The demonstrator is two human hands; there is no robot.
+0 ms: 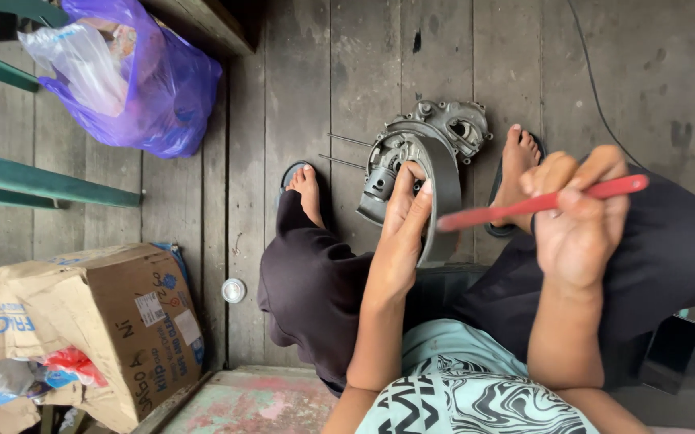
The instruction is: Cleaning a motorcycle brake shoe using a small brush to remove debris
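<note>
The engine cover [424, 165] is stood on the plank floor [363, 64] between the feet and steadied by the left hand [403, 233], fingers curled over its rim. A red tool [540, 202] is gripped in the right hand [576, 221], long axis pointed left at the cover, tip just beside it.

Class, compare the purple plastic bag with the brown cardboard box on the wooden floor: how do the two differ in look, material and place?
The purple plastic bag is soft, glossy and see-through, while the brown cardboard box is stiff, matt and opaque. The bag is plain in colour; the box carries labels and writing. The bag lies at the upper left by the green chair, the box at the lower left, crumpled and open. Both rest on the grey wooden floor and hold other things.
</note>
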